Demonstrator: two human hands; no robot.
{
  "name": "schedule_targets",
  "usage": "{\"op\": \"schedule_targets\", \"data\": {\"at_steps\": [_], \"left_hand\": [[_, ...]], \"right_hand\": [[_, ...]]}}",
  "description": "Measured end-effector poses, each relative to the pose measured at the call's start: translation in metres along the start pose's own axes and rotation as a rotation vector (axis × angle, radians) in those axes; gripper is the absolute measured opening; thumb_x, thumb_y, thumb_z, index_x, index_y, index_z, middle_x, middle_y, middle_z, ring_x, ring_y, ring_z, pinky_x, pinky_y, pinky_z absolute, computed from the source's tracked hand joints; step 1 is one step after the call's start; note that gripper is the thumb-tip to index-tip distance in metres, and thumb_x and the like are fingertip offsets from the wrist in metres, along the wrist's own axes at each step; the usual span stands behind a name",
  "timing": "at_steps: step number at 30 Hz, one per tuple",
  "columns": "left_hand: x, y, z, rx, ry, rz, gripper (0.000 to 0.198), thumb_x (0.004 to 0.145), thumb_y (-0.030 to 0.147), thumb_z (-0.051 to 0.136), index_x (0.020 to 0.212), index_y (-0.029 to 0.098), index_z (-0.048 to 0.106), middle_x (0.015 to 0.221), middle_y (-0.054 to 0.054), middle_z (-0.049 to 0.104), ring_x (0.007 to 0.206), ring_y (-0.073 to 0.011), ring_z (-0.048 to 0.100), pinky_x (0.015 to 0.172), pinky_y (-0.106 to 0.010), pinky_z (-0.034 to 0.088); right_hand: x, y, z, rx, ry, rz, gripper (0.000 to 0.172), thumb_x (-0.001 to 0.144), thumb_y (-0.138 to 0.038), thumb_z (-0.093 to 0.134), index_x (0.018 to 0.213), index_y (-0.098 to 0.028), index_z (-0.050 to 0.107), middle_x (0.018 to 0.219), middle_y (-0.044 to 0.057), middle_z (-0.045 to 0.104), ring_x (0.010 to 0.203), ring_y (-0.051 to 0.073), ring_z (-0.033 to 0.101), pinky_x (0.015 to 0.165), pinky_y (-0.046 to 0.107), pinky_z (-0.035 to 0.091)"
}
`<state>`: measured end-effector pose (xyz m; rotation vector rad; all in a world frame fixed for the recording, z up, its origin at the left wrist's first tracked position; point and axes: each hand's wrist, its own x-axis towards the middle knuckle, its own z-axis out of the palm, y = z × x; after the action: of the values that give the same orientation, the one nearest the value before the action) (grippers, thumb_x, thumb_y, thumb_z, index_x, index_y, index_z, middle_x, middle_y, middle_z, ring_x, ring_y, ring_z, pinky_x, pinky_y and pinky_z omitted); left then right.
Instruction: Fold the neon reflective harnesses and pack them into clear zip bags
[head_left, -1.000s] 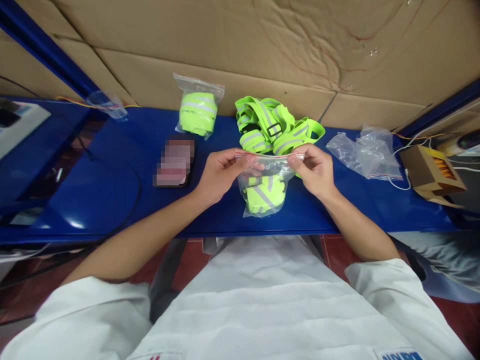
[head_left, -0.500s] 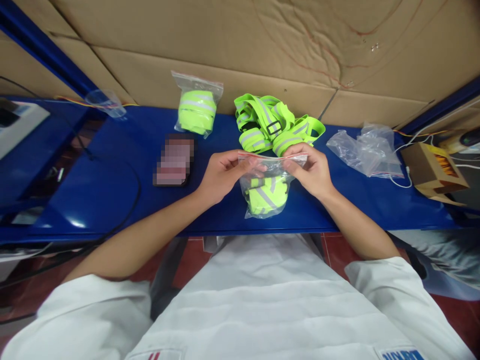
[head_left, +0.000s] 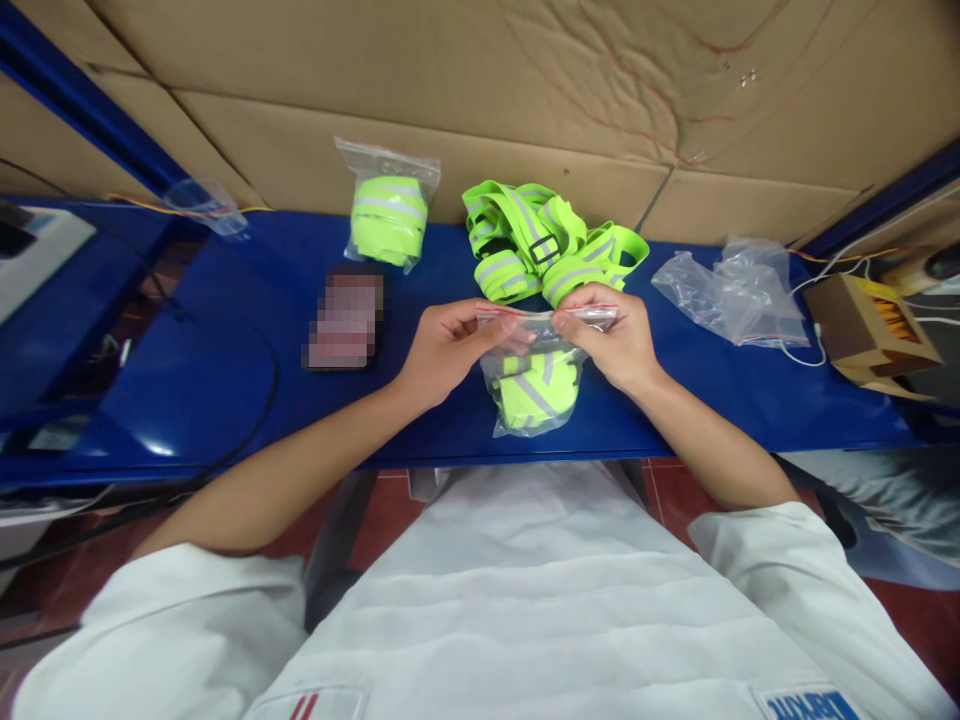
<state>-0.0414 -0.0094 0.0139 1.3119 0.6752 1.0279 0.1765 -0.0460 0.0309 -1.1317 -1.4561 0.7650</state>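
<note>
A clear zip bag (head_left: 534,395) with a folded neon-yellow reflective strap inside hangs at the front edge of the blue table. My left hand (head_left: 450,350) pinches the left end of its red-lined top edge. Near the right part of that same edge, my right hand (head_left: 615,335) grips the plastic between thumb and fingers. Just behind the hands lies a loose pile of neon-yellow straps (head_left: 525,235) with a black buckle. Another bag with a rolled strap (head_left: 388,215) stands at the back, left of the pile.
A pixelated phone-like object (head_left: 345,320) lies left of my hands. Crumpled clear bags (head_left: 731,295) and an open cardboard box (head_left: 870,330) are on the right of the blue table (head_left: 720,410). A clear plastic cup (head_left: 206,208) lies at the back left, near cables.
My right hand has slid a little to the left along the bag's top edge, closer to my left hand. The left hand keeps its pinch, and the view has shifted slightly.
</note>
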Motion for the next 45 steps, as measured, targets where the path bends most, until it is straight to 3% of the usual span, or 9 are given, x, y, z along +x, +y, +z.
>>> {"op": "schedule_targets", "data": {"at_steps": [5, 12, 17, 25, 32, 38, 41, 45], "left_hand": [[-0.001, -0.002, 0.002, 0.013, 0.022, 0.021, 0.034, 0.083, 0.050, 0.089, 0.096, 0.018, 0.086, 0.086, -0.008, 0.083, 0.078, -0.0239, 0.081, 0.073, -0.033, 0.068], [0.000, -0.008, 0.004, 0.045, 0.077, 0.079, 0.029, 0.084, 0.047, 0.088, 0.095, 0.020, 0.087, 0.084, -0.006, 0.083, 0.076, -0.0210, 0.079, 0.065, -0.027, 0.062], [0.000, -0.006, 0.003, 0.037, 0.085, 0.086, 0.028, 0.082, 0.044, 0.090, 0.096, 0.020, 0.087, 0.087, -0.006, 0.083, 0.077, -0.0200, 0.078, 0.066, -0.026, 0.061], [0.002, -0.003, -0.005, 0.024, -0.050, 0.089, 0.027, 0.087, 0.044, 0.086, 0.101, 0.021, 0.088, 0.092, -0.007, 0.085, 0.074, -0.0191, 0.079, 0.064, -0.024, 0.061], [0.005, 0.003, -0.013, 0.014, -0.191, 0.059, 0.036, 0.090, 0.051, 0.082, 0.111, 0.021, 0.087, 0.108, -0.010, 0.084, 0.083, -0.0250, 0.083, 0.076, -0.032, 0.067], [0.004, 0.002, -0.016, 0.072, -0.185, 0.092, 0.034, 0.094, 0.048, 0.078, 0.114, 0.022, 0.086, 0.107, -0.008, 0.084, 0.087, -0.0253, 0.083, 0.079, -0.034, 0.068], [0.006, -0.001, -0.013, 0.034, -0.143, 0.079, 0.034, 0.089, 0.048, 0.084, 0.110, 0.020, 0.086, 0.103, -0.008, 0.085, 0.088, -0.0244, 0.081, 0.079, -0.034, 0.067], [0.007, -0.007, -0.003, 0.011, -0.068, 0.069, 0.033, 0.071, 0.041, 0.098, 0.088, 0.018, 0.082, 0.084, -0.003, 0.081, 0.074, -0.0166, 0.074, 0.070, -0.026, 0.058]], "right_hand": [[-0.001, -0.002, 0.002, -0.008, -0.047, 0.013, 0.036, 0.075, -0.054, 0.090, 0.080, -0.021, 0.077, 0.076, 0.000, 0.073, 0.064, 0.013, 0.062, 0.058, 0.026, 0.050], [-0.003, 0.000, 0.009, -0.006, 0.090, 0.017, 0.040, 0.071, -0.057, 0.092, 0.077, -0.021, 0.076, 0.074, 0.000, 0.073, 0.066, 0.014, 0.065, 0.060, 0.027, 0.053], [-0.003, 0.004, 0.009, 0.020, 0.053, 0.038, 0.032, 0.076, -0.049, 0.091, 0.081, -0.021, 0.077, 0.076, 0.000, 0.073, 0.069, 0.014, 0.066, 0.063, 0.026, 0.055], [-0.005, 0.010, 0.006, 0.110, 0.035, 0.032, 0.025, 0.078, -0.044, 0.092, 0.084, -0.022, 0.081, 0.082, -0.001, 0.077, 0.075, 0.013, 0.071, 0.071, 0.024, 0.059], [-0.006, 0.015, 0.002, 0.158, 0.005, 0.058, 0.027, 0.078, -0.048, 0.093, 0.091, -0.025, 0.084, 0.088, -0.001, 0.079, 0.080, 0.015, 0.074, 0.074, 0.026, 0.061], [-0.006, 0.014, 0.000, 0.113, -0.019, 0.052, 0.031, 0.078, -0.054, 0.092, 0.089, -0.025, 0.086, 0.090, 0.000, 0.081, 0.083, 0.020, 0.077, 0.074, 0.032, 0.065], [-0.008, 0.011, 0.003, 0.089, 0.003, 0.043, 0.031, 0.079, -0.053, 0.091, 0.090, -0.025, 0.087, 0.091, 0.000, 0.082, 0.084, 0.021, 0.078, 0.076, 0.033, 0.066], [-0.013, 0.004, 0.011, 0.057, 0.006, -0.023, 0.023, 0.082, -0.045, 0.089, 0.085, -0.022, 0.084, 0.088, 0.002, 0.082, 0.082, 0.019, 0.077, 0.076, 0.031, 0.065]]}}
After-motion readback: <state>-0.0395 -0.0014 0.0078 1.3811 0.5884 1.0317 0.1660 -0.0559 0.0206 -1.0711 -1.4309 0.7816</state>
